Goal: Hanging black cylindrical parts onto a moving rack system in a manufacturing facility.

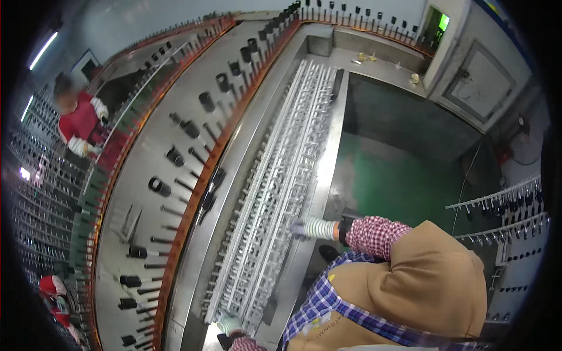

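While the stack of pale metal racks (275, 193) lies lengthwise on the steel counter (325, 180), its long axis running from lower left to upper right, the gloved left hand (228, 323) is at its lower end and the gloved right hand (311, 228) farther up, at its right-hand edge. From the right hand, the stack lies leftward; neither hand is clearly nearer. I cannot tell whether either grip is closed around a rack.

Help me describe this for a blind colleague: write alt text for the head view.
A person's gloved left hand and right hand appear to touch long pale racks, beside an orange-brown track lined with black parts. A co-worker in red stands at upper left.
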`<state>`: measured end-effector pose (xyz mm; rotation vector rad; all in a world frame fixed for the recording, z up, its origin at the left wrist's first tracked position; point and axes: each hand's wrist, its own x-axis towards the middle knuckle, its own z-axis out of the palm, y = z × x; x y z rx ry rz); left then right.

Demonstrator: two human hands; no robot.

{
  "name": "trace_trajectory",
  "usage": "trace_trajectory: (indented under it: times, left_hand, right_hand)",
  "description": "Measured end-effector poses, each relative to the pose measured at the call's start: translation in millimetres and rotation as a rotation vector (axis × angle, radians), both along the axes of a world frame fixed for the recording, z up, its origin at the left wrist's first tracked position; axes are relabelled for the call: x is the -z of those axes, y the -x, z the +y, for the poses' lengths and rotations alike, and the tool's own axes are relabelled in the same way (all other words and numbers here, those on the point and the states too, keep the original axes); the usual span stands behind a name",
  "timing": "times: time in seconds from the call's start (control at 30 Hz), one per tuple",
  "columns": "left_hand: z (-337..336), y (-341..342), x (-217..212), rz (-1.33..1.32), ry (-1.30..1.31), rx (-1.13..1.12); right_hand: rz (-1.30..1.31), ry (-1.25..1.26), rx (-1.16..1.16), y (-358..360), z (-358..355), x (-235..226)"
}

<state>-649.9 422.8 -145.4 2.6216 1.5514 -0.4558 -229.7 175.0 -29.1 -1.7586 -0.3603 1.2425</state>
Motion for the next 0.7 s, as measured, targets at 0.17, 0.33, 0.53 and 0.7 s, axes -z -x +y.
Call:
trace_trajectory:
  times: [0.17, 0.33, 0.53, 0.7]
  left_hand:
    - [-12.4, 21.3, -12.9, 0.114, 0.101, 0.004]
    - [-62.5, -16.7, -190.1, 0.067, 0.119, 0.172]
    - [-158.5, -48.0, -331.0, -0.135, 0.449, 0.094]
    - [-201.5, -44.5, -285.7, -0.018, 0.489, 0.050]
  right_hand:
    - [0.118, 0.029, 0.011, -29.9, -58.1, 46.9]
    - [0.333, -0.134, 0.405, -87.7, -24.0, 53.3]
    - [0.740, -0.506, 0.860, -181.2, 12.9, -2.9]
    - [0.797, -0.666, 0.820, -186.7, -11.2, -20.9]
